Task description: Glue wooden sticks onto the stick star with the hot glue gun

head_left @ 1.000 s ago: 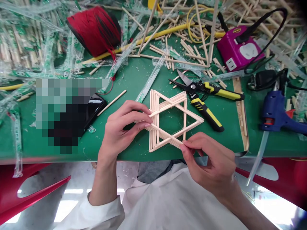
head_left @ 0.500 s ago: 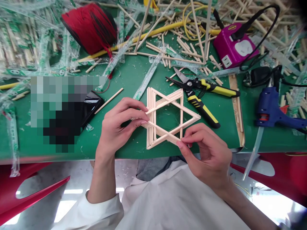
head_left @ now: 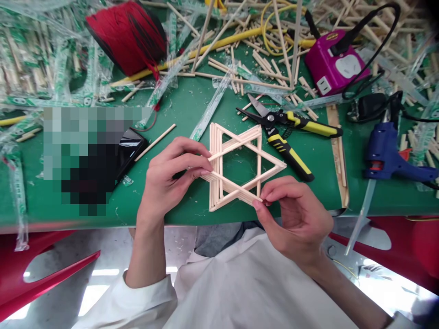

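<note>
A six-pointed star frame (head_left: 216, 183) built of stacked wooden sticks lies at the table's front edge. My left hand (head_left: 174, 178) pinches its left point between thumb and fingers, hiding that tip. At the lower right point, my right hand (head_left: 291, 214) closes thumb and forefinger on the end of the star's stick. Just beyond the star's right side lie pruning shears (head_left: 279, 130) with yellow and black handles, their blades apart. A clear plastic wrapper (head_left: 212, 107) reaches toward the star's top left.
A blue glue gun (head_left: 384, 155) with a glue stick rests at the right, below a purple power adapter (head_left: 336, 64). At the back are a red string spool (head_left: 126, 39) and many loose sticks. A black phone (head_left: 132, 148), partly blurred out, lies left near a single stick (head_left: 156, 141).
My right thumb and forefinger have shifted slightly at the star's lower right point. The left hand keeps its pinch, and the star stays in place.
</note>
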A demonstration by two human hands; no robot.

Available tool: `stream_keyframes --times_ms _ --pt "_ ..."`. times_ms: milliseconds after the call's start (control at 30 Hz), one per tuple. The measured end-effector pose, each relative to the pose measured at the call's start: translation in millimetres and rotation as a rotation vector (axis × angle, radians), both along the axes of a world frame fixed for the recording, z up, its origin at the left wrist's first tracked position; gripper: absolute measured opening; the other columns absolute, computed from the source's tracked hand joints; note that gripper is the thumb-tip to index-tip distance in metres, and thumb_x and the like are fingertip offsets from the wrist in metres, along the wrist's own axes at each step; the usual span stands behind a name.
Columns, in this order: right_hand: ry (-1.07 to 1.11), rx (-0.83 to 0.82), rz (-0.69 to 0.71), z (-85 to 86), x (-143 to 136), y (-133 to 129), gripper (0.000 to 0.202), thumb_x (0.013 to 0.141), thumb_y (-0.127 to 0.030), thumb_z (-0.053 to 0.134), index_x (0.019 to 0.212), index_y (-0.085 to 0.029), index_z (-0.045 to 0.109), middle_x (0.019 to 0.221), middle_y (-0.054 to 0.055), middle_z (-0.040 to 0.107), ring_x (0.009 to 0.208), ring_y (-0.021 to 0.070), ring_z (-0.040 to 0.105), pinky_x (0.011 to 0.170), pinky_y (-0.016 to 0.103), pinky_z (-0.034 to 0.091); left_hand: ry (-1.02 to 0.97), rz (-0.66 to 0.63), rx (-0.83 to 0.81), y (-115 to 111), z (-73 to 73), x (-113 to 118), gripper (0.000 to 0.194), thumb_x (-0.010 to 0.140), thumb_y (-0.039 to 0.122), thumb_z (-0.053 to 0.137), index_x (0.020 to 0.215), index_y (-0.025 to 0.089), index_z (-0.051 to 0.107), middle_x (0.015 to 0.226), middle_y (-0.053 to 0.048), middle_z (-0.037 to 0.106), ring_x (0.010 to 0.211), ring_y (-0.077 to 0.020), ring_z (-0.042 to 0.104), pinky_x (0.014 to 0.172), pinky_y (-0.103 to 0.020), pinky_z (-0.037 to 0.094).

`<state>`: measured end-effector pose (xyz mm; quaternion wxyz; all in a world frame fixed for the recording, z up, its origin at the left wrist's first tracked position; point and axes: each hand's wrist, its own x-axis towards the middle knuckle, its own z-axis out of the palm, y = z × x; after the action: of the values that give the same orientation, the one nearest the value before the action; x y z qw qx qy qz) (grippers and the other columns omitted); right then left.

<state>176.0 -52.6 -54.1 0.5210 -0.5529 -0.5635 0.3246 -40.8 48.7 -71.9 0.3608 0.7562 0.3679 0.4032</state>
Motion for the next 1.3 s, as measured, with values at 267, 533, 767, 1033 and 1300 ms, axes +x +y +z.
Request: stream_keyframes --times_ms 267,533,767,1033,1300 --pt "-0.005 -0.003 -0.004 0.0 0 0 0.028 0.078 0.001 0.069 0.093 -0.022 0.061 0.083 0.003 0.064 0.076 0.0182 0.065 0.058 0.033 0.054 -0.001 0.003 -0.005 0 0.0 1 0.01 0.091 0.016 0.07 0.087 0.023 0.075 0.099 -0.006 0.071 0.088 -0.0184 0.067 0.072 -0.031 0.054" --pt "-0.02 -0.009 -0.027 2.0 0 -1 0.03 0.081 -0.001 0.07 0.098 -0.025 0.061 0.082 0.002 0.067 0.076 0.019 0.069 0.058 0.034 0.059 0.05 0.027 0.023 -1 3.8 -3 0.004 0.092 0.022 0.071 0.093 0.025 0.073 0.107 -0.006 0.067 0.099 -0.0214 0.066 0.083 -0.037 0.058" --pt "-0.402 0.252 0.115 18.6 23 -6 0.04 0.078 0.003 0.072 0.101 -0.027 0.059 0.089 0.002 0.073 0.075 0.0177 0.073 0.061 0.031 0.062 0.286 0.0 0.196 -25 68.5 26 0.009 0.095 0.018 0.062 0.101 0.025 0.064 0.106 -0.005 0.066 0.101 -0.023 0.064 0.087 -0.04 0.053" --pt "-0.686 0.514 0.445 58.7 46 -2 0.023 0.088 -0.001 0.058 0.093 -0.023 0.054 0.092 0.009 0.072 0.082 0.0185 0.069 0.067 0.034 0.065 0.158 -0.506 -0.526 -27 85.9 51 0.014 0.097 0.023 0.06 0.084 0.018 0.064 0.067 0.005 0.057 0.059 -0.0077 0.047 0.052 -0.02 0.035" --pt "-0.786 0.748 0.559 89.3 48 16 0.02 0.087 -0.001 0.05 0.086 -0.019 0.058 0.083 0.011 0.071 0.085 0.0219 0.072 0.071 0.036 0.065 -0.243 -0.504 -0.992 -32 89.3 52 0.038 0.078 0.033 0.082 0.069 0.016 0.049 0.059 0.008 0.039 0.055 -0.0055 0.029 0.048 -0.018 0.022"
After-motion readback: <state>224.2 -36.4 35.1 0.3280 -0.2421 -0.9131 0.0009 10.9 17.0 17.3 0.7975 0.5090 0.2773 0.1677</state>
